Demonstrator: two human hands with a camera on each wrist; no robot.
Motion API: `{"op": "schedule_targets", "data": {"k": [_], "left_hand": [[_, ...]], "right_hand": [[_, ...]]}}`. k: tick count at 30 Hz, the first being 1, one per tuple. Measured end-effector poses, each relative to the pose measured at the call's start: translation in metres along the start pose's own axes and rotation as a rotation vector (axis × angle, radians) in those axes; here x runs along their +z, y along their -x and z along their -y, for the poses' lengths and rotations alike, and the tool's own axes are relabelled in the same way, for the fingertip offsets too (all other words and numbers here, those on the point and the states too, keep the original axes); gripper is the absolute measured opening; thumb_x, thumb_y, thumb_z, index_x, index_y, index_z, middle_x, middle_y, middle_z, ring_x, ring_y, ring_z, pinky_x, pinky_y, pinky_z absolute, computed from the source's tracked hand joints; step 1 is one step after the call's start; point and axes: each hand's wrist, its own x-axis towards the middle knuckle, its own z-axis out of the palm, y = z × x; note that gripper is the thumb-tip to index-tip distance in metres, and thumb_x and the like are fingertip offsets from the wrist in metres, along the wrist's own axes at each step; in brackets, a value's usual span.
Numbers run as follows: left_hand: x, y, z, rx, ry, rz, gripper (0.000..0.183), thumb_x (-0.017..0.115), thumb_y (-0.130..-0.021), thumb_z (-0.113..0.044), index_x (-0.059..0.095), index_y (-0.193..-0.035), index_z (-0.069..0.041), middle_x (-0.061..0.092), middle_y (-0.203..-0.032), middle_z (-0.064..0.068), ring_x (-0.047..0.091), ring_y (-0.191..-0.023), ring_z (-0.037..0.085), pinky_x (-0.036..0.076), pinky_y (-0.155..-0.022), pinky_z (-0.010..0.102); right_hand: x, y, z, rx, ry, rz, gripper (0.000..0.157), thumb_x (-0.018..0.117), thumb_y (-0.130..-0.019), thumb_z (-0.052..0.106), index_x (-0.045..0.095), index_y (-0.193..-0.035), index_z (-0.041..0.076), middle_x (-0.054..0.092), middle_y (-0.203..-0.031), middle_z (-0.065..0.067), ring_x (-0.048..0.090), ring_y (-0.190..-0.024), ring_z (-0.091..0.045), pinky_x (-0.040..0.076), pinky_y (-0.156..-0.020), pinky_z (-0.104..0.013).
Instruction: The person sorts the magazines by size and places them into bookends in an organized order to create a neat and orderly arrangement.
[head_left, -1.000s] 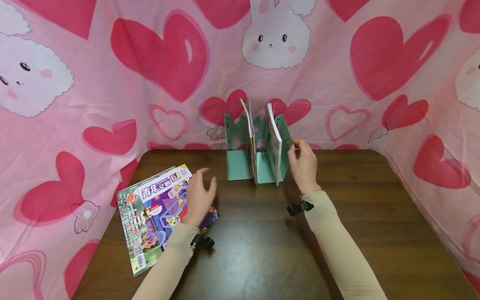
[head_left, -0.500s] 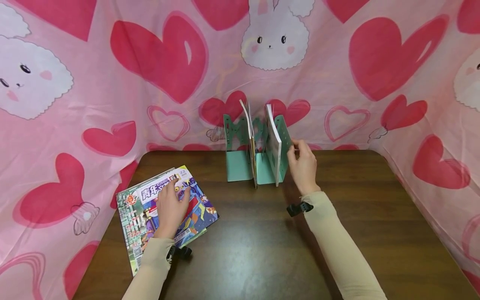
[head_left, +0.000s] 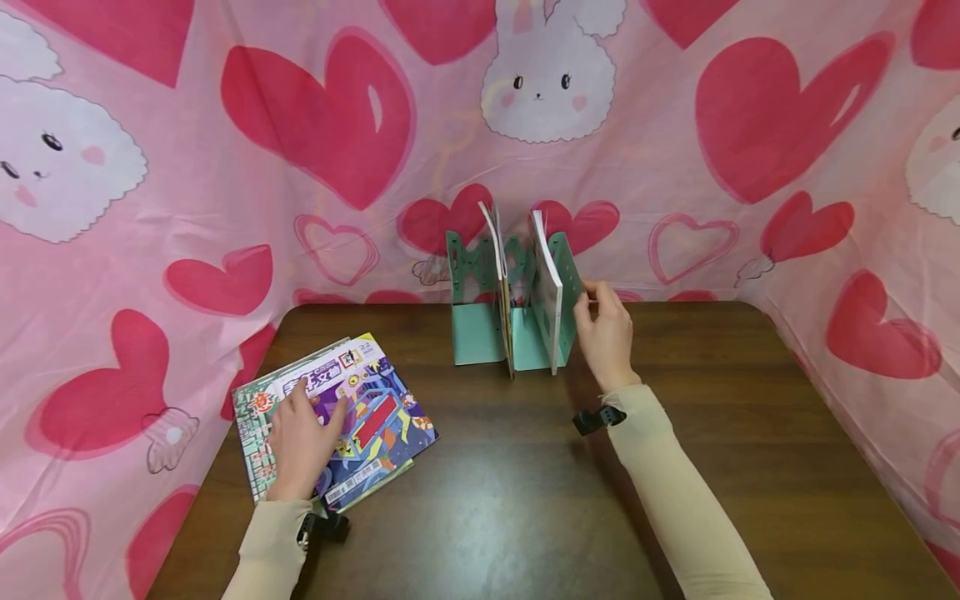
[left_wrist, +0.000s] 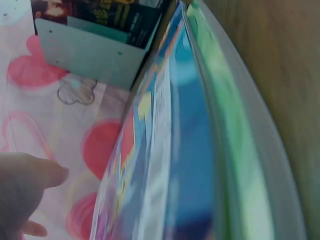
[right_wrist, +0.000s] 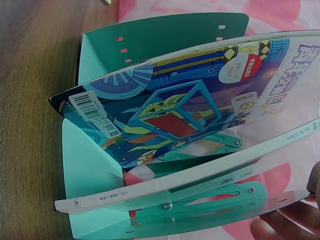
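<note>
While your right hand (head_left: 607,337) pinches rack (head_left: 478,333), left hand (head_left: 300,446), fingers wide, hovers over magazines (head_left: 378,423): likely reaching step; next, grip their edges.

We see a green rack (right_wrist: 165,39) on the wood-grained tabletop (right_wrist: 30,130), crossed struts showing between its end panels; a magazine (right_wrist: 185,112) with a colourful cover and a barcode stands in it; apart from that at the bottom corner, we make out a white-spined book (right_wrist: 150,186) near one panel; the right grip (right_wrist: 295,217) pinches that panel's edge; pink cloth (right_wrist: 290,14) shows behind.
</note>
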Motion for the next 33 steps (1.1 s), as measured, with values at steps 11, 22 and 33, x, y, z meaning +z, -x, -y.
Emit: {"op": "schedule_targets", "data": {"k": [11,22,33], "left_hand": [[-0.006,0.007,0.021,-0.093,-0.125,0.138,0.111,0.056,-0.079,-0.064,-0.002,-0.148,0.001,0.019,-0.137,0.041,0.016,-0.125,0.057,0.013,-0.095,0.072],[-0.007,0.012,0.023,-0.087,-0.176,0.226,0.113,0.056,-0.076,-0.068,0.006,-0.147,0.004,0.013,-0.139,0.042,0.01,-0.127,0.058,0.008,-0.097,0.073],[-0.012,0.008,0.021,-0.057,-0.162,0.245,0.11,0.058,-0.076,-0.067,0.012,-0.147,0.002,0.017,-0.14,0.038,0.014,-0.126,0.057,0.011,-0.095,0.074]], "right_hand": [[-0.001,0.0,0.002,-0.001,-0.002,0.005,0.023,0.052,-0.093,0.016,0.064,-0.109,0.005,0.064,-0.099,-0.01,0.061,-0.087,-0.024,0.048,-0.075,-0.041],[0.001,0.0,0.0,0.008,-0.008,0.007,0.023,0.053,-0.093,0.017,0.064,-0.109,0.005,0.064,-0.1,-0.01,0.061,-0.086,-0.023,0.049,-0.074,-0.041],[0.001,0.0,-0.001,0.01,-0.021,0.007,0.023,0.053,-0.093,0.016,0.064,-0.11,0.005,0.064,-0.1,-0.011,0.061,-0.086,-0.023,0.049,-0.074,-0.041]]}}
